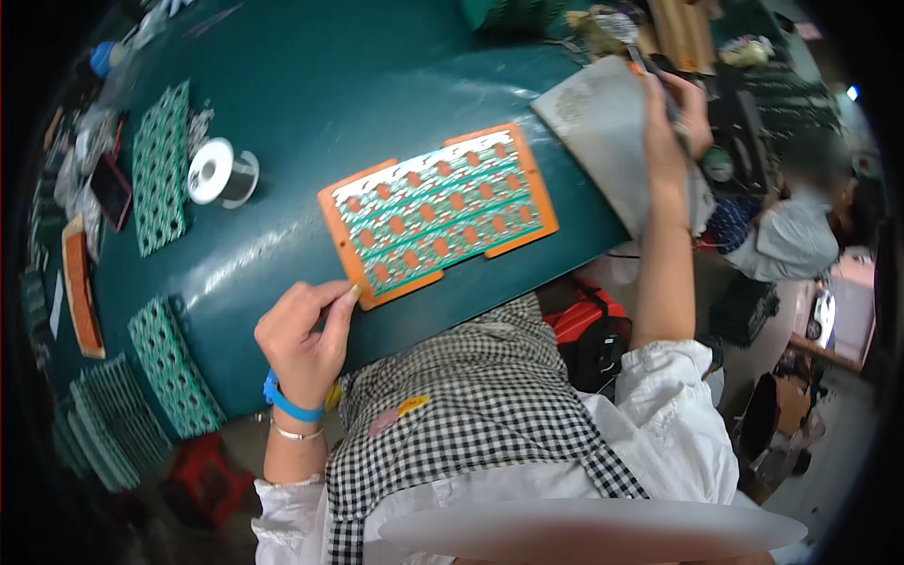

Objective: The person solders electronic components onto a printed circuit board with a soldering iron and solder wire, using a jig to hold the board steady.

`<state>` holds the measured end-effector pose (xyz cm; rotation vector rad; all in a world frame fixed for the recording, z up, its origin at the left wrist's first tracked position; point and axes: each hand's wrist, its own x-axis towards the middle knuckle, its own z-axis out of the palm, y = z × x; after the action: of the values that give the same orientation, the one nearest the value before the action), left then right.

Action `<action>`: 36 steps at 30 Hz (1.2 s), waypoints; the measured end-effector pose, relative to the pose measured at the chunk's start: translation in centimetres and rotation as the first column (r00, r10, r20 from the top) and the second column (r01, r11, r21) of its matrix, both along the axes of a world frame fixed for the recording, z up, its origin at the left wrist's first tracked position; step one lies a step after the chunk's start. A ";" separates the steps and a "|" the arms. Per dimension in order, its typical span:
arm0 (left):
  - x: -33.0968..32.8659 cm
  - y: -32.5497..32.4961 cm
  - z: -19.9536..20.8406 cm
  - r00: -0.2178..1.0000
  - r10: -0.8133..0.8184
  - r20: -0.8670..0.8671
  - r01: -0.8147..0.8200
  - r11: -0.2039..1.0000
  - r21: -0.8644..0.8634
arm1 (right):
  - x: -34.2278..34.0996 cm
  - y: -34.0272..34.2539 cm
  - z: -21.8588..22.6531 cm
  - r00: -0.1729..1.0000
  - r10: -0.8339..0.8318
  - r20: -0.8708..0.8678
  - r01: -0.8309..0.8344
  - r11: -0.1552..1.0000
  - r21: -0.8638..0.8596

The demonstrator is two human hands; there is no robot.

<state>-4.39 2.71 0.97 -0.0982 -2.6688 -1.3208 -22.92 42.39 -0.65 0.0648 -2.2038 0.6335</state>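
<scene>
An orange frame [377, 296] lies tilted on the green table, holding a panel of small green and white circuit boards [435, 211]. My left hand [306, 330] has a blue band at the wrist; its thumb and forefinger pinch together at the frame's near left corner. Out at the far right, my right hand [676, 118] is closed around the dark handle of a soldering iron [670, 102]. The iron's front end points into a coiled metal holder [619, 28], so its tip is hidden. Below that hand lies a grey, stained board [603, 122].
Left of the frame stands a spool of solder wire [215, 171]. Green perforated board panels [162, 169] lie farther left, near a dark phone [111, 191]. A stack of panels [118, 414] sits at the table's left edge. Another person [786, 235] sits at right.
</scene>
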 end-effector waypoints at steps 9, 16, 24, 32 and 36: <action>-0.6 -1.2 -1.2 0.999 0.034 -0.008 -0.033 0.994 0.107 | 15.1 -11.4 2.8 0.716 0.691 0.100 -0.595 0.678 -0.432; -0.6 -1.4 -0.9 0.999 0.010 -0.033 -0.008 0.997 0.081 | 16.3 -15.4 2.7 0.569 0.775 0.276 -0.667 0.631 -0.396; -1.4 -1.6 -1.3 0.999 -0.019 -0.049 0.022 0.998 0.061 | 16.6 -16.5 3.3 0.554 0.750 0.361 -0.677 0.658 -0.328; -1.4 -1.4 -1.7 0.998 -0.017 -0.064 0.022 0.996 0.089 | 16.3 -17.4 3.1 0.551 0.757 0.351 -0.705 0.648 -0.288; -1.7 -1.3 -1.9 0.997 -0.030 -0.066 0.036 0.995 0.096 | 16.3 -17.7 3.0 0.559 0.757 0.337 -0.716 0.646 -0.264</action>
<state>-6.10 1.42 -0.90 -0.1711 -2.5557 -1.4295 -6.61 24.65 2.34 0.9464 -2.5165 1.3278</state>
